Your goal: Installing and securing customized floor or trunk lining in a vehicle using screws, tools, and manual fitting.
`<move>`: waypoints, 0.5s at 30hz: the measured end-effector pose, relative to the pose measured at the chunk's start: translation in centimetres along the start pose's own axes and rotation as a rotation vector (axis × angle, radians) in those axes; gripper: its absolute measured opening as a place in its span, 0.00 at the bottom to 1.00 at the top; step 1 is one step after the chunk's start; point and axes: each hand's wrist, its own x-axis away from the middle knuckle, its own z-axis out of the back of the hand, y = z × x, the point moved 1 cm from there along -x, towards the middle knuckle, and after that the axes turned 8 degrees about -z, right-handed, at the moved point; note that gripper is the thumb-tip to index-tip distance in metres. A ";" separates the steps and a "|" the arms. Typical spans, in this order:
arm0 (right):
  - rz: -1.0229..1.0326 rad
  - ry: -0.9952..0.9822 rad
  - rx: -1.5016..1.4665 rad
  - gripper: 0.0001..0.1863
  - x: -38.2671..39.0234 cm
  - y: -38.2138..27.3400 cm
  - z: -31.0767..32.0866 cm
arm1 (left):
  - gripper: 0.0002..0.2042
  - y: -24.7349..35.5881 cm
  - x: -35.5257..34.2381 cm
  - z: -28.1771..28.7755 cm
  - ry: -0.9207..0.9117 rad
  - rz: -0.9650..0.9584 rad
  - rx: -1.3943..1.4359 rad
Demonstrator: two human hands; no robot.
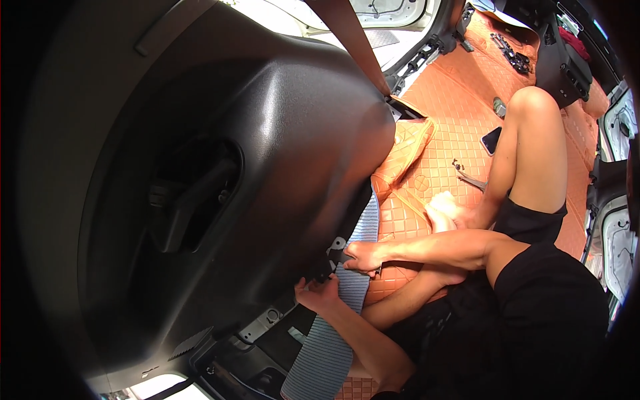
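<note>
My left hand (pixel 318 295) is at the lower edge of a large black plastic trim panel (pixel 287 153). Its fingers are bent against a small dark piece there, and I cannot make out what it is. Just to the right, my right hand (pixel 363 257) is closed, with a dark bit of something showing at the fingertips. Between the two hands a metal bracket (pixel 339 244) shows at the panel's edge. A blue-grey ribbed strip (pixel 323 350) runs under both hands along the panel.
An orange quilted floor mat (pixel 407 233) spreads under my bare legs. On it lie a phone (pixel 491 141), a pliers-like tool (pixel 472 179), several small dark parts (pixel 457 164) and a dark metal mechanism (pixel 511 55). Another metal bracket (pixel 260 325) sits below the panel. A brown strap (pixel 353 43) hangs beyond.
</note>
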 end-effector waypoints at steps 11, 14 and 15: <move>-0.005 -0.035 -0.007 0.19 0.3 0.0 0.6 | 0.27 1.5 2.8 2.2 -0.164 0.078 -0.161; 0.085 -0.005 -0.024 0.19 0.3 0.3 0.5 | 0.25 1.6 2.7 2.2 -0.213 0.098 -0.100; 0.075 -0.010 -0.011 0.19 0.2 0.4 0.6 | 0.25 1.4 2.5 1.9 -0.240 0.063 -0.129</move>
